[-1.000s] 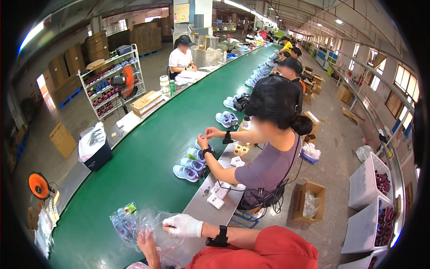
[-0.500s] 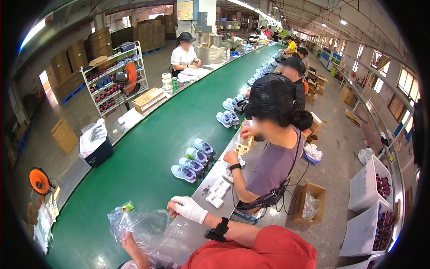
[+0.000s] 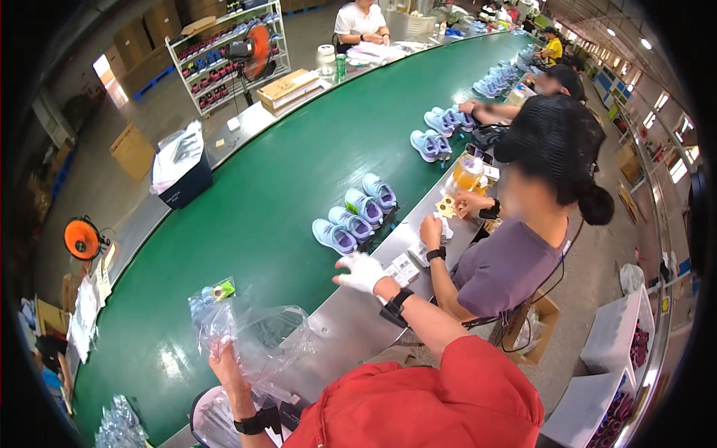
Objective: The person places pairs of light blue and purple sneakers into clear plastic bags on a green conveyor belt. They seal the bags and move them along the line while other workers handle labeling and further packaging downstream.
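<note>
The left hand [image 3: 224, 357] gripped the lower edge of a clear plastic bag [image 3: 250, 340], fingers closed on the film, and the bag stood puffed up over the near edge of the green belt [image 3: 246, 187], with pale blue shoes and a small green tag showing through its upper left corner. Further left, an orange reel [image 3: 81, 238] sat beside the belt, and a dark bin lined with a white bag [image 3: 179, 168] stood on the far side. The right hand [image 3: 362, 272], in a white glove, was raised with its fingers spread apart and held nothing; it hovered over the steel ledge [image 3: 351, 321] just short of a row of light blue shoes [image 3: 352, 216] lying on the belt. Right of that, a co-worker [image 3: 515, 246] in a grey shirt sat at the ledge with both hands on small items, and further pairs of blue shoes [image 3: 433, 142] lay up the belt.
</note>
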Demonstrator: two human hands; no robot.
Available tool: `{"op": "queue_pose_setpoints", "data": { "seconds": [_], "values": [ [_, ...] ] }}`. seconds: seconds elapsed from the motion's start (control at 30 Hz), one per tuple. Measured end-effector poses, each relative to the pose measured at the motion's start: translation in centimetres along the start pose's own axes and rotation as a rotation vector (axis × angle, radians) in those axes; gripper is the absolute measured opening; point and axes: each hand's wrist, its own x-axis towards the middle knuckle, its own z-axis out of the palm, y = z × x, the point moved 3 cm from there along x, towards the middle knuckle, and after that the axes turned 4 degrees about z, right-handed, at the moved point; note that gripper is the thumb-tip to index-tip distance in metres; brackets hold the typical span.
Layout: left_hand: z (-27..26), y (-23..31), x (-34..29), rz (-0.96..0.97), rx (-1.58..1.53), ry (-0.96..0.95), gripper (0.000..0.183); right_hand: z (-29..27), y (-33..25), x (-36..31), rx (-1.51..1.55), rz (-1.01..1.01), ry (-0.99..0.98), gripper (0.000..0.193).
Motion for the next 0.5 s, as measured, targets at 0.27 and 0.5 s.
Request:
{"op": "queue_pose_setpoints", "data": {
  "seconds": [0.27, 0.5],
  "values": [
    [4.5, 1.7, 0.8, -0.072, 0.133, -0.072, 0.009, 0.5, 5.0, 8.2, -0.473, -0.079, 0.059, 0.049],
    [5.0, 0.8, 1.1, -0.127, 0.252, 0.004, 0.011, 2.2, 5.5, 10.4, -0.33, -0.194, 0.126, 0.033]
  ]
}}
